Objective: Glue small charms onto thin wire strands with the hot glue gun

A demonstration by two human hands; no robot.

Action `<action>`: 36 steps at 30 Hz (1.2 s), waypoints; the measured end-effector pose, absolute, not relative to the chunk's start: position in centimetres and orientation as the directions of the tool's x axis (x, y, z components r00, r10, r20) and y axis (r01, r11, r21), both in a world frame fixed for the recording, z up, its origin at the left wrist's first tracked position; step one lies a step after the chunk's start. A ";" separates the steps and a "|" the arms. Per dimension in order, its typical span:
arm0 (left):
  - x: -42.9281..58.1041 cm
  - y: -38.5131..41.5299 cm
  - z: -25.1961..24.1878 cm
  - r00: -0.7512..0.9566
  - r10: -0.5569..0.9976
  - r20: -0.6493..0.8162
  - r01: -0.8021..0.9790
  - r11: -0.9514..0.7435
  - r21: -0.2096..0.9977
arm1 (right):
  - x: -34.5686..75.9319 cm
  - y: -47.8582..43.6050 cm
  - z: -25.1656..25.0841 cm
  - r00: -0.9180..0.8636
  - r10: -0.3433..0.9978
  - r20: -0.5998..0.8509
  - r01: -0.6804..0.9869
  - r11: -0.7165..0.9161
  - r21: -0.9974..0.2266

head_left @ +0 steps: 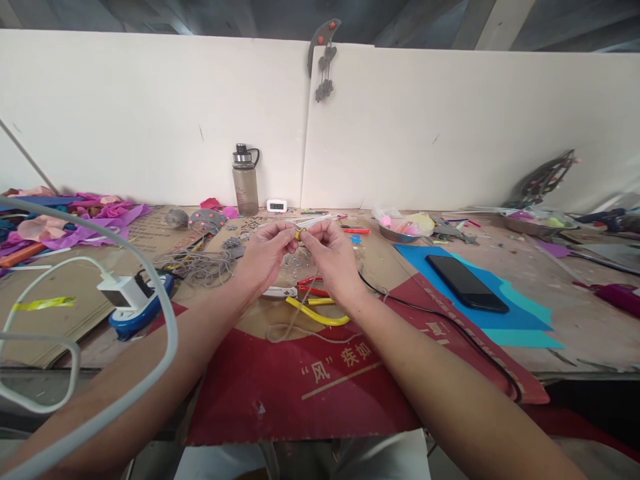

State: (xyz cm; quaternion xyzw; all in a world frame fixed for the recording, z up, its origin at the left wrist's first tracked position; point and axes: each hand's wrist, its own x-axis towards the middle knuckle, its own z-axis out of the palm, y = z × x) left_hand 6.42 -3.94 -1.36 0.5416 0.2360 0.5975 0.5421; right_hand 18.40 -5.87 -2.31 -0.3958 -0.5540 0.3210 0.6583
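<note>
My left hand (263, 253) and my right hand (334, 257) meet above the middle of the bench, both with fingers pinched together. Between the fingertips sits a small yellow piece (299, 233) with a thin pale stick (315, 221) running off to the upper right. A thin string (293, 319) hangs from the hands down to the red cardboard (320, 387). Under the hands lie yellow-handled pliers (315, 312) and a red-handled tool (313, 285).
A black phone (467, 283) lies on blue sheets (510, 307) at the right. A metal bowl (400, 231) of coloured bits, a water bottle (245, 179) and a small clock (277, 206) stand further back. White cables and a power strip (135, 303) are at the left, beside crumpled purple and pink paper (95, 217).
</note>
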 end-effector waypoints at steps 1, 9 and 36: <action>6.4 -3.9 -1.4 0.186 0.904 0.386 -0.393 -0.292 0.872 | 18.5 -5.9 -2.3 0.174 0.865 0.472 -0.009 0.480 -0.877; 6.2 -3.8 -1.5 0.264 0.904 0.337 -0.402 -0.214 0.890 | 18.9 -6.0 -1.9 0.115 0.904 0.411 -0.067 0.420 -0.905; 5.8 -4.0 -1.6 0.252 0.901 0.353 -0.042 -0.355 0.934 | 19.1 -6.5 -2.5 0.112 0.899 0.422 0.158 0.404 -0.901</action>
